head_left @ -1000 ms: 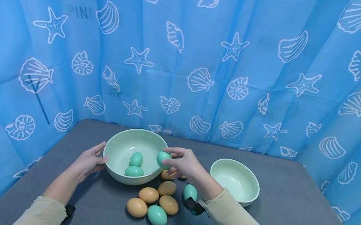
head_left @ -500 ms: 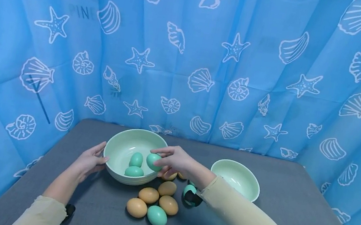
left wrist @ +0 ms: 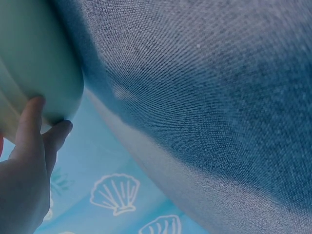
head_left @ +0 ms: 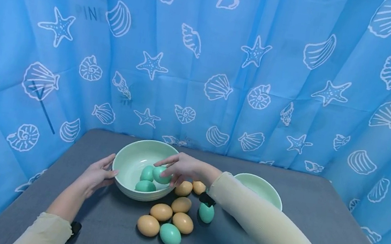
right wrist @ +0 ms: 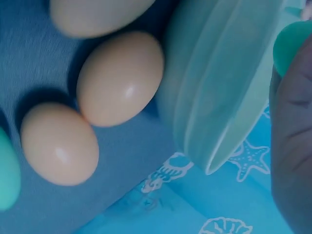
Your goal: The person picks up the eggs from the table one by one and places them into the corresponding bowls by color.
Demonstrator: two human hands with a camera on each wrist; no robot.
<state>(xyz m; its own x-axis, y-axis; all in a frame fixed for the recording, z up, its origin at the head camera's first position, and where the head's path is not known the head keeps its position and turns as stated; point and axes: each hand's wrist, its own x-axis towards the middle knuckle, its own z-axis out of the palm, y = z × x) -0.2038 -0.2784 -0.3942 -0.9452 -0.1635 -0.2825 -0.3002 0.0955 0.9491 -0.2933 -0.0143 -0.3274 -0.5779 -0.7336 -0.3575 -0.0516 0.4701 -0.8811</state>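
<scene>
My left hand (head_left: 96,176) holds the side of a large pale green bowl (head_left: 129,160), thumb near the rim. The left wrist view shows fingertips against its outer wall (left wrist: 44,63). Over the bowl's right part, my right hand (head_left: 185,167) pinches a green egg (head_left: 161,175) between thumb and fingers. Two other green eggs lie in the bowl, one toward the back (head_left: 147,172) and one in front (head_left: 145,186). From the right wrist, the held egg (right wrist: 290,48) shows partly behind the hand (right wrist: 297,131), above the rim.
Several tan eggs (head_left: 161,212) lie on the grey cloth (head_left: 104,226) right and front of the large bowl. One green egg (head_left: 170,235) lies at their front, another (head_left: 206,213) below the right wrist. A smaller bowl (head_left: 261,186), partly covered by the sleeve, stands at right.
My right hand has moved left with the green egg, from the bowl's right rim to over its inside, close beside the other green eggs. My left hand stays at the bowl.
</scene>
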